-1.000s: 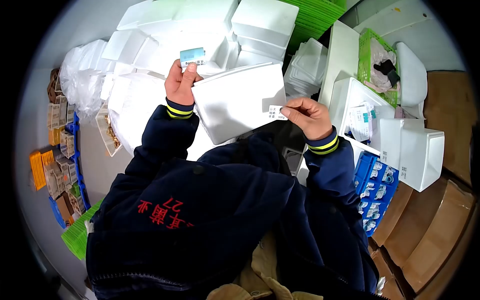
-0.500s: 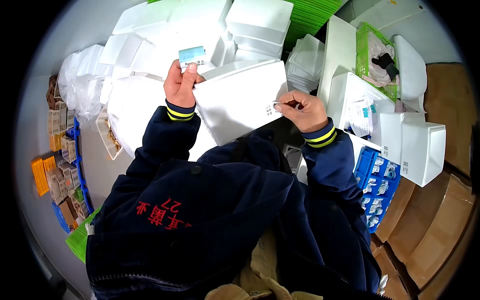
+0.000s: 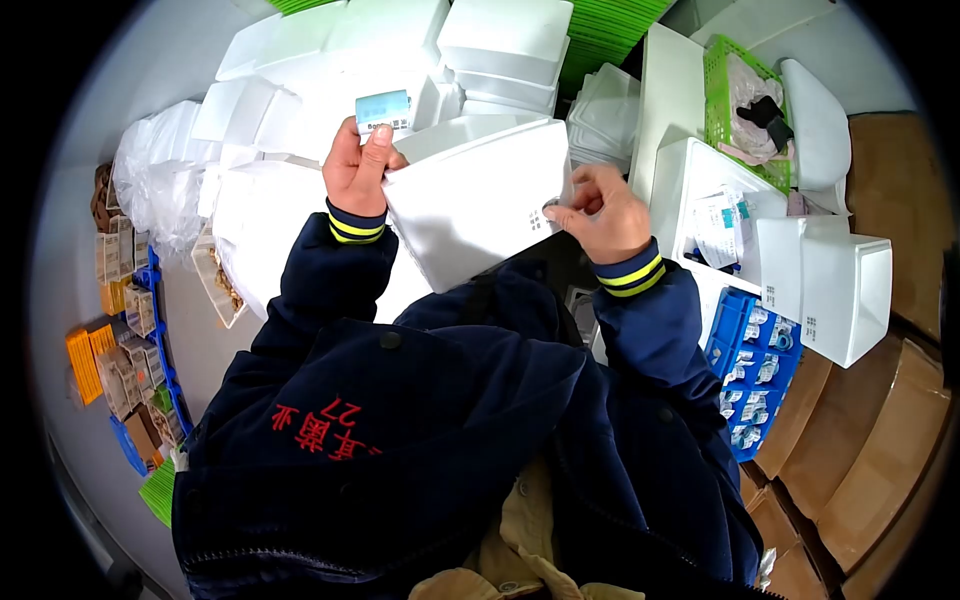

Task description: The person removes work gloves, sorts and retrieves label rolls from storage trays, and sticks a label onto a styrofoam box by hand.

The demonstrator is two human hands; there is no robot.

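A white plastic box [image 3: 480, 195] is tilted in front of me, one smooth side facing up. My left hand [image 3: 358, 172] grips its left corner. Between the thumb and fingers of that hand is also a teal-and-white label roll or sheet [image 3: 384, 108], standing up above the thumb. My right hand [image 3: 605, 212] is at the box's right edge, with curled fingers and the thumb tip against the side wall. Next to that thumb, small dark square marks [image 3: 536, 220] show on the wall. What the right fingertips pinch, if anything, is hidden.
More white boxes [image 3: 505, 40] are stacked at the back, with nested white containers [image 3: 605, 110] beside them. On the right are a green basket [image 3: 715, 110], two marked white boxes [image 3: 845, 300], a blue tray [image 3: 735, 370] and cardboard [image 3: 885, 440]. Clear plastic bags [image 3: 160, 170] lie left.
My right hand has shifted slightly left and up, and its thumb now lies against the marks on the box wall. My left hand and the box have hardly moved.
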